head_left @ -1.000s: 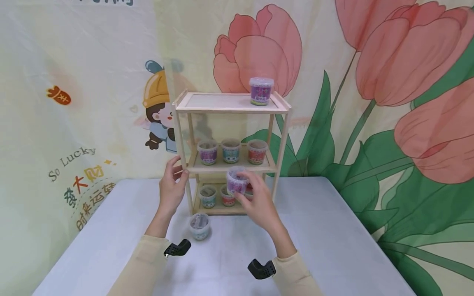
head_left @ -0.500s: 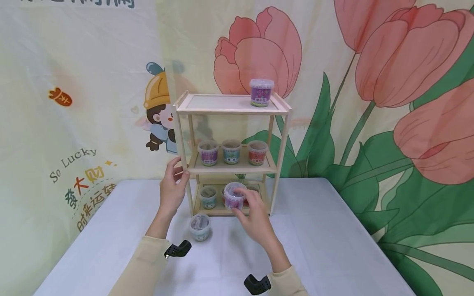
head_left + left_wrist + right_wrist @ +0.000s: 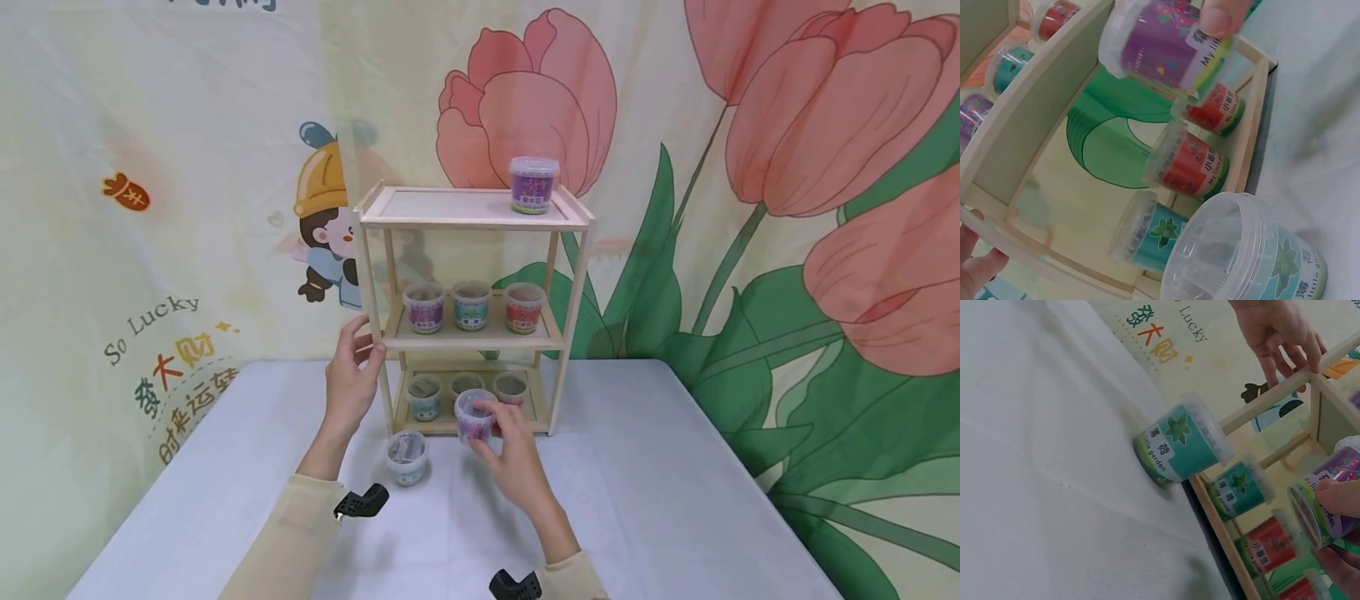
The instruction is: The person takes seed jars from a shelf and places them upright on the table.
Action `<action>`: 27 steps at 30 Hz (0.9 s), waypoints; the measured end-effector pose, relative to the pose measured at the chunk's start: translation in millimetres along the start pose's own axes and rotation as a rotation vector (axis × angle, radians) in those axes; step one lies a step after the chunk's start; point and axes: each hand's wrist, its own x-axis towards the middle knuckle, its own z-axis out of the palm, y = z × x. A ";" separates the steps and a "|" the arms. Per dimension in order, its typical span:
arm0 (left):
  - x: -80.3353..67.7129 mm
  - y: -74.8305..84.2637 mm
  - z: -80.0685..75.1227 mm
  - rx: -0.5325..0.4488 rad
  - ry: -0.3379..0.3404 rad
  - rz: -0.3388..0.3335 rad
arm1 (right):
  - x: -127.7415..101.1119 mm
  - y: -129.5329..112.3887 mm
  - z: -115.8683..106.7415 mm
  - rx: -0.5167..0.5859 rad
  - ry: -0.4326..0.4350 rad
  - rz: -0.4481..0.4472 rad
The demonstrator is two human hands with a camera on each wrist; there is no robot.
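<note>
While we look down from the head camera, our right hand (image 3: 510, 454) pinches a purple-labelled tub (image 3: 475, 415) with a clear lid, fingers curled round its side, just in front of the bottom tier of a three-tier wooden shelf (image 3: 471, 219). We cannot tell whether the tub rests on the white table (image 3: 660, 483) or hangs just above it. Our left hand (image 3: 351, 379) grips the shelf's front post at nine o'clock from the tub, thumb and fingers wrapped around the wood. At seven o'clock from the purple tub a teal-labelled tub (image 3: 406, 458) stands on the table, apart from both hands. Behind the held tub the bottom tier carries three small tubs, the middle tier three more, and another purple tub (image 3: 533, 183) stands alone on the top tier at twelve o'clock.

From the left wrist camera we see the purple-labelled tub (image 3: 1160, 50) tilted across the picture at twelve o'clock, a fingertip (image 3: 1221, 17) of our right hand pressed on its label. Two red-labelled tubs (image 3: 1186, 164) and a teal one sit on the bottom tier below it, and the teal-labelled tub (image 3: 1241, 259) fills five o'clock. Part of our left hand (image 3: 975, 269) closes on the wooden rail at eight o'clock.

From the right wrist camera the teal-labelled tub (image 3: 1180, 445) sits at the centre on the table. Our left hand (image 3: 1275, 328) holds the shelf post at one o'clock, and the purple-labelled tub (image 3: 1329, 500) lies at four o'clock, clasped by our right fingers (image 3: 1340, 495).
</note>
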 end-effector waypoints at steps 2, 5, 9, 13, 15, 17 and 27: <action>0.0 0.0 0.2 0.002 0.003 0.002 | -1.8 3.4 3.9 0.004 -0.009 0.014; 0.0 -0.1 0.3 -0.001 0.012 0.007 | -3.9 7.4 9.7 0.013 -0.021 0.016; 0.2 0.1 0.6 -0.005 0.013 0.004 | -6.3 12.3 16.1 0.016 -0.026 0.017; 0.6 0.2 0.3 -0.003 0.011 -0.005 | -7.7 18.1 21.5 0.026 -0.024 0.024; 0.6 -0.3 0.8 -0.004 0.013 -0.005 | -8.3 21.3 23.7 0.029 -0.034 0.036; 0.6 -0.4 1.2 -0.001 0.013 -0.004 | -8.8 24.1 25.9 0.026 -0.041 0.040; 1.2 -1.2 0.6 -0.003 0.008 0.002 | -12.2 29.2 37.3 0.023 -0.057 0.028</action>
